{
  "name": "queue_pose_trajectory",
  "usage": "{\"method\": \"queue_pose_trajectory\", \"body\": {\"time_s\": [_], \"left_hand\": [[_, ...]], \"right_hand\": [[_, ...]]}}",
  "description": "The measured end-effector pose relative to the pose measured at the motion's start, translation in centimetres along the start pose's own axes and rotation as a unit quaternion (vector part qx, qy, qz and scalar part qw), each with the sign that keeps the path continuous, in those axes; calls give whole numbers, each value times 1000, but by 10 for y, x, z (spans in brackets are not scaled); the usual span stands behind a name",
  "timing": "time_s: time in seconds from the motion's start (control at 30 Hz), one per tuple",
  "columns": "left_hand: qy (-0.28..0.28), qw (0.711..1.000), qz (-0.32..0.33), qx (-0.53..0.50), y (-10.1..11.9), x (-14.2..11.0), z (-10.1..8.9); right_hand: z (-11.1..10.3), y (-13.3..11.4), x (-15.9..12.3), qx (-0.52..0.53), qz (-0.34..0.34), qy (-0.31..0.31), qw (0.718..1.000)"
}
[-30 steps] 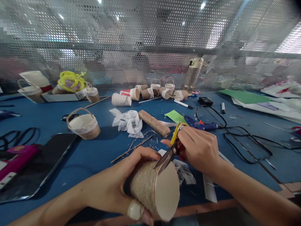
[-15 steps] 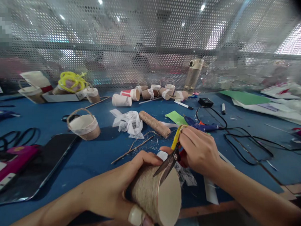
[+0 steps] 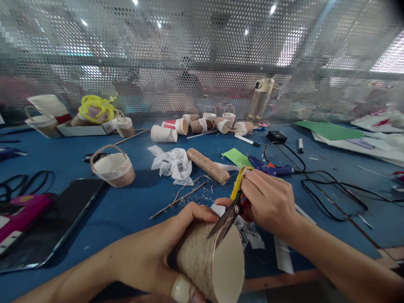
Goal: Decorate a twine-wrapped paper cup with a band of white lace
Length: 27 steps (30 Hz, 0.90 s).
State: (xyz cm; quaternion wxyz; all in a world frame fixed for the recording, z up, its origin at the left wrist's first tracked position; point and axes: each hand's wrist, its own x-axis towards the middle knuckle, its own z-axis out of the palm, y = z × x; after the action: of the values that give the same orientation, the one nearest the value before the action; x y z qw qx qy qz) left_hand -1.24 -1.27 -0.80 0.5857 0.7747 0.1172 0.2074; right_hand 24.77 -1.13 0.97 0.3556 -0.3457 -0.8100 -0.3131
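A paper cup (image 3: 197,260) wrapped in brown twine lies tilted in my left hand (image 3: 152,255), its open mouth facing right. My left thumb and fingers curl around its wrapped side, and a pale covering sits on the thumb. In my right hand (image 3: 270,202) are scissors (image 3: 236,208) with yellow and red handles. Their dark blades are parted at the cup's rim, one over the twine side and the other by the mouth. Crumpled white lace (image 3: 253,233) shows just behind the cup.
Beyond the hands lie a twine roll (image 3: 207,166), a white lace heap (image 3: 174,165) and thin twigs (image 3: 179,201). A small twine basket (image 3: 114,170) and a phone (image 3: 55,223) are at left. Blue glue gun (image 3: 272,166) and black cable (image 3: 336,208) lie right.
Almost nothing differs. Both hands, the cup and the scissors have shifted only very slightly to the right in the picture.
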Motion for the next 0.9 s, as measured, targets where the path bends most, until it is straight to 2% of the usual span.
{"method": "queue_pose_trajectory", "body": {"time_s": [0.7,0.9], "left_hand": [[-15,998,-4,-68,-1,-1,3],[-23,999,-19,-35,1,2,4]], "right_hand": [[0,-2,0,-19,15,-5,1000],[-1,-4,2,-27,12,3,1000]]}}
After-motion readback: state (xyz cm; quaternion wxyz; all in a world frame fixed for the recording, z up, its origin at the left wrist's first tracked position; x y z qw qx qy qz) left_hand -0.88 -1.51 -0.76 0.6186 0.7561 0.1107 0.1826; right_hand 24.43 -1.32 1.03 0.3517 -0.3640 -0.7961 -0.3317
